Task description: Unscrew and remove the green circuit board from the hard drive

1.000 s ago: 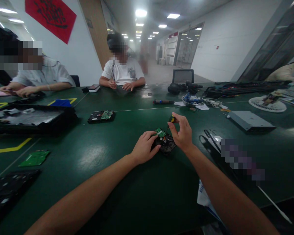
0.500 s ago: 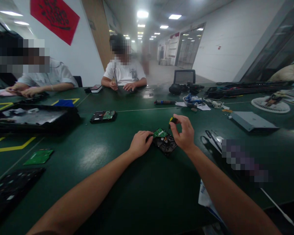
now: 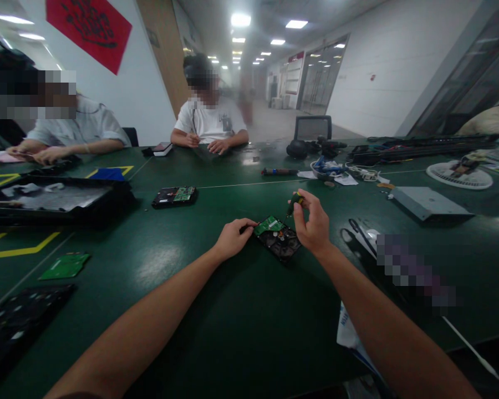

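Observation:
A hard drive (image 3: 280, 245) lies flat on the green table in front of me, its green circuit board (image 3: 270, 224) facing up at the far left part. With thumb and fingertips, my left hand (image 3: 234, 238) grips its left corner. Between the fingers of my right hand (image 3: 314, 219) is a screwdriver (image 3: 294, 203) with a green and yellow handle. Its thin shaft points down at the right edge of the circuit board; whether the tip sits in a screw is too small to tell.
Another hard drive (image 3: 174, 197) lies farther off to the left. A loose green board (image 3: 65, 266) and a black drive-like unit (image 3: 23, 324) lie at the near left, with a black tray (image 3: 120, 194) behind. At right are a grey metal box (image 3: 430, 203) and a white round part (image 3: 457, 176). Several people sit around.
My left hand has slid slightly left along the drive's corner, showing more of it. The screwdriver handle has turned in my right fingers and more of it shows.

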Demonstrator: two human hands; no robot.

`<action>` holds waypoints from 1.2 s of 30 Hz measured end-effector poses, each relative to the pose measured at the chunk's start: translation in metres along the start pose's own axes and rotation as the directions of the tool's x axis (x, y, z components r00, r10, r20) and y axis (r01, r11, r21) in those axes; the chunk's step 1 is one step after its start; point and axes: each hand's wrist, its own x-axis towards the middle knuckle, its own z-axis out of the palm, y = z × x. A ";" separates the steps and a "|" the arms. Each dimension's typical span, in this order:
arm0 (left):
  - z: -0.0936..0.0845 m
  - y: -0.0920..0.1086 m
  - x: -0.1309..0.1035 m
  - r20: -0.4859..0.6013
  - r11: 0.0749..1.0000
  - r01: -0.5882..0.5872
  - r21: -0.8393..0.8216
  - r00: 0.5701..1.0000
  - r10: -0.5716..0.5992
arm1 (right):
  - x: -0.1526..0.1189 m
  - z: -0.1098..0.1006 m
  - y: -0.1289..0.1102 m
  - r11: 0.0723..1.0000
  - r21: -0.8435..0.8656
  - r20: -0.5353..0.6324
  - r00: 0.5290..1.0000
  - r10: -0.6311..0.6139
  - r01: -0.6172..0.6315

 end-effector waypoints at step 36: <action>0.002 0.016 -0.005 -0.035 0.989 -0.056 0.136 0.997 0.062 | 0.001 0.002 0.000 1.000 0.025 0.021 1.000 0.000 0.000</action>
